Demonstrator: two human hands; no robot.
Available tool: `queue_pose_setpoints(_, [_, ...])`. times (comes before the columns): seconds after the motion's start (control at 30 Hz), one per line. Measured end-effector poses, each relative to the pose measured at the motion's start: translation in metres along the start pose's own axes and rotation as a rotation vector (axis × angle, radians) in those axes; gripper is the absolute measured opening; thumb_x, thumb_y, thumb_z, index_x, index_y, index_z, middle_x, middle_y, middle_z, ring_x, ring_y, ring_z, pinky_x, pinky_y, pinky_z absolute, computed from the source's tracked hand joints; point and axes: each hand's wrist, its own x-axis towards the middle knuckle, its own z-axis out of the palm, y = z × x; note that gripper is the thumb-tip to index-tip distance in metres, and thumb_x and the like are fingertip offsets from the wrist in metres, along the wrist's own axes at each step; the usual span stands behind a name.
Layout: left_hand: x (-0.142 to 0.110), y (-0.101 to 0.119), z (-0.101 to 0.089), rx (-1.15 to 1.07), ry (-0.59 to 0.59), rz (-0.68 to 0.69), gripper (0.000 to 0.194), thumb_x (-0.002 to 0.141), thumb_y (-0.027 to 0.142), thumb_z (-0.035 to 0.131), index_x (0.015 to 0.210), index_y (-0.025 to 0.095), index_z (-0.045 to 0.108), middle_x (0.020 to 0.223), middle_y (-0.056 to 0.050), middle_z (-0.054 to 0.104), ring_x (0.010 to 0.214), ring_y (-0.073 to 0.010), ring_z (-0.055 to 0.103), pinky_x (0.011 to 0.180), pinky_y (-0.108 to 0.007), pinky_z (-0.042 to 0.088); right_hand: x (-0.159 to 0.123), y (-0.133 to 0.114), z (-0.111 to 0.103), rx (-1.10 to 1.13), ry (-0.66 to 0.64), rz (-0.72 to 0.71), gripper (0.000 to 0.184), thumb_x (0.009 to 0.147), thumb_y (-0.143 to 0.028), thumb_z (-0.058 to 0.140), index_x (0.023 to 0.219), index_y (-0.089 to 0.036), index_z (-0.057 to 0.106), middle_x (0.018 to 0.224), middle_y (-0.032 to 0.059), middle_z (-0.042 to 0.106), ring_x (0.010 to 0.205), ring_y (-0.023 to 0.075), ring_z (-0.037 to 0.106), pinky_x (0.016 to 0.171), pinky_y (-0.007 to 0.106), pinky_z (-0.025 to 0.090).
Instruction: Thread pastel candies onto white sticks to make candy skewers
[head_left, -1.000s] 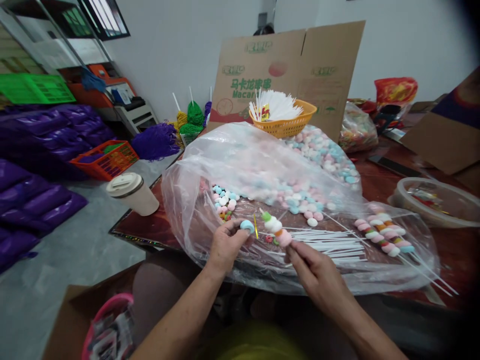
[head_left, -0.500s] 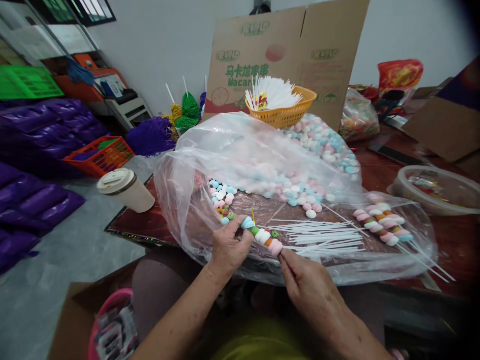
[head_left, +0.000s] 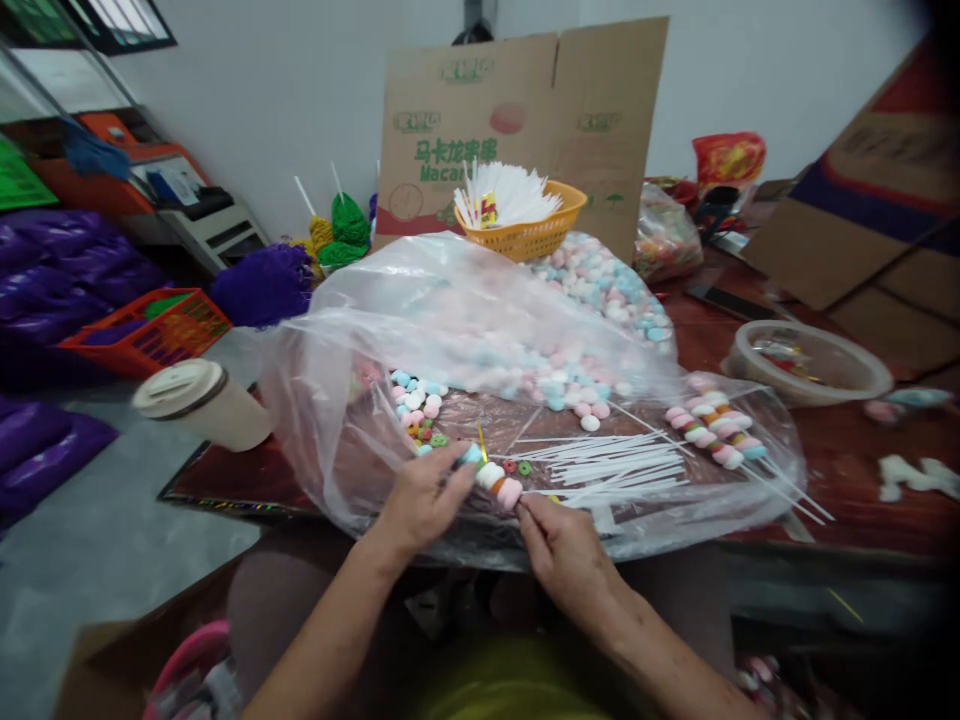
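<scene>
A marshmallow skewer (head_left: 492, 477) of blue, white, orange and pink pieces lies slantwise between my hands, low over the clear plastic sheet. My left hand (head_left: 420, 503) has thumb and forefinger closed about its blue end; the fingertips are partly hidden. At the pink end, my right hand (head_left: 562, 550) pinches the stick. White sticks (head_left: 615, 465) lie in a loose bunch to the right. Small ring-shaped candies (head_left: 523, 467) sit just beyond the skewer. Loose marshmallows (head_left: 420, 392) are scattered past my left hand. Filled skewers (head_left: 716, 425) rest at the right on the plastic.
A big plastic bag (head_left: 450, 310) of marshmallows covers the table's middle. Behind it are a yellow basket (head_left: 517, 240) of white sticks and a cardboard box (head_left: 600, 120). A lidded cup (head_left: 217, 405) stands left; a round plastic tub (head_left: 814, 385) sits right.
The view has turned right, so everything appears shifted left. My left thumb and finger have moved along the skewer's blue end and cover the green piece. My right hand keeps its pinch.
</scene>
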Motion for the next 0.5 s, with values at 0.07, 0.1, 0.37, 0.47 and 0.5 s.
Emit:
queue_pose_setpoints(0.07, [0.008,-0.002,0.005,-0.252,0.105,-0.142,0.014,0.067,0.027,0.064,0.078,0.018,0.067,0.075,-0.001,0.067,0.072,-0.0146,0.06,0.071,-0.023,0.047,-0.001,0.001,-0.001,0.03,0.002,-0.028,0.024,0.085,-0.018,0.034,0.07,-0.018,0.052,0.063,0.0021,0.057,0.055,0.0115,0.048,0.054,0.022,0.03])
queue_pose_setpoints(0.1, [0.012,-0.003,0.011,-0.41,0.183,-0.228,0.014,0.066,0.029,0.065,0.073,0.016,0.065,0.068,0.001,0.064,0.065,-0.0122,0.058,0.064,-0.021,0.047,-0.002,0.0,-0.001,0.04,-0.013,-0.039,0.022,0.085,-0.017,0.035,0.071,-0.018,0.052,0.064,0.0021,0.057,0.057,0.0115,0.049,0.055,0.022,0.03])
queue_pose_setpoints(0.37, [0.02,0.014,0.058,-0.961,0.293,-0.547,0.014,0.066,0.028,0.06,0.066,0.018,0.05,0.053,0.004,0.057,0.047,-0.0096,0.055,0.053,-0.024,0.049,-0.001,-0.006,0.001,-0.059,-0.093,0.016,0.02,0.081,-0.01,0.036,0.082,-0.015,0.056,0.074,0.0065,0.063,0.064,0.0151,0.054,0.057,0.025,0.03])
queue_pose_setpoints(0.47, [0.015,0.013,0.071,-0.842,0.359,-0.444,0.022,0.069,0.035,0.059,0.065,0.019,0.045,0.046,0.009,0.049,0.041,-0.0069,0.05,0.049,-0.02,0.048,0.002,-0.005,0.005,-0.075,-0.085,0.021,0.02,0.08,-0.011,0.038,0.084,-0.017,0.057,0.073,0.0049,0.064,0.06,0.0146,0.054,0.054,0.026,0.029])
queue_pose_setpoints(0.5, [0.013,0.011,0.077,-0.802,0.36,-0.433,0.025,0.07,0.038,0.059,0.065,0.019,0.044,0.046,0.009,0.049,0.04,-0.0067,0.05,0.048,-0.02,0.047,0.003,-0.005,0.007,-0.07,-0.07,0.018,0.021,0.079,-0.012,0.039,0.086,-0.017,0.058,0.074,0.0044,0.064,0.061,0.0145,0.054,0.054,0.025,0.029])
